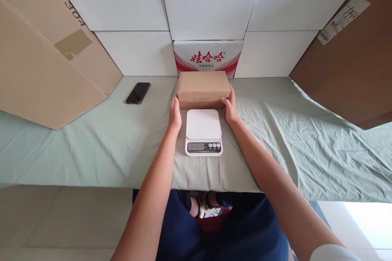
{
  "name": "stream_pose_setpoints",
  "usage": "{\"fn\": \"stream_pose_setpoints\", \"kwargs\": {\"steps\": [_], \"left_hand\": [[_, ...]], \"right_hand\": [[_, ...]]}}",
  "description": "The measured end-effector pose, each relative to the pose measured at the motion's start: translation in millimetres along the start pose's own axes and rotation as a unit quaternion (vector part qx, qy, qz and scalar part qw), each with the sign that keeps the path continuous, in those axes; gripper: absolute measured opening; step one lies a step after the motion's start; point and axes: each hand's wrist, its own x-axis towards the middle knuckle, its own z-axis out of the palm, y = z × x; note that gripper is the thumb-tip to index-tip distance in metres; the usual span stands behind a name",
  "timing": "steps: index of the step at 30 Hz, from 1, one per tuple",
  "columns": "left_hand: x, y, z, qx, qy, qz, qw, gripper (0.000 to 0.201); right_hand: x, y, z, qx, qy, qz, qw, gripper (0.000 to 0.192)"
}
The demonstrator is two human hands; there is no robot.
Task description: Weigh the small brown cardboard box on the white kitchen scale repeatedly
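Observation:
A closed brown cardboard box (202,85) is gripped between my two hands, just behind a white kitchen scale (203,124). My left hand (175,114) presses on the box's left side, its thumb up at the near corner. On the opposite side my right hand (230,106) holds the right end, with the thumb on the front face and the fingers along the side. The scale bears nothing on its platform, and its dark display strip faces me. Whether the box's underside touches the cloth is hard to make out.
A black phone (138,93) lies on the green cloth (147,138) to the left. Behind the box stands a white and red carton (208,57) with Chinese lettering. Large cardboard panels (45,49) flank both sides, and white boards (211,0) form the back.

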Motion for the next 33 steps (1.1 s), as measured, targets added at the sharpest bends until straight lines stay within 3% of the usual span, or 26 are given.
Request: {"fn": "stream_pose_setpoints", "kwargs": {"steps": [7, 13, 25, 33], "left_hand": [[-4, 5, 2.3, 0.001, 0.002, -0.017, 1.0, 0.069], [-3, 5, -1.9, 0.009, 0.019, -0.014, 1.0, 0.074], [-4, 8, -2.0, 0.017, 0.046, -0.031, 0.998, 0.078], [-4, 6, -0.1, 0.018, 0.02, -0.013, 1.0, 0.075]], "right_hand": [[1, 6, -3, -0.025, 0.003, -0.004, 1.0, 0.078], [2, 14, -5, 0.004, 0.01, 0.056, 0.998, 0.09], [3, 16, -5, 0.027, 0.047, 0.083, 0.995, 0.082], [4, 14, -2, 0.036, 0.049, 0.079, 0.995, 0.075]]}}
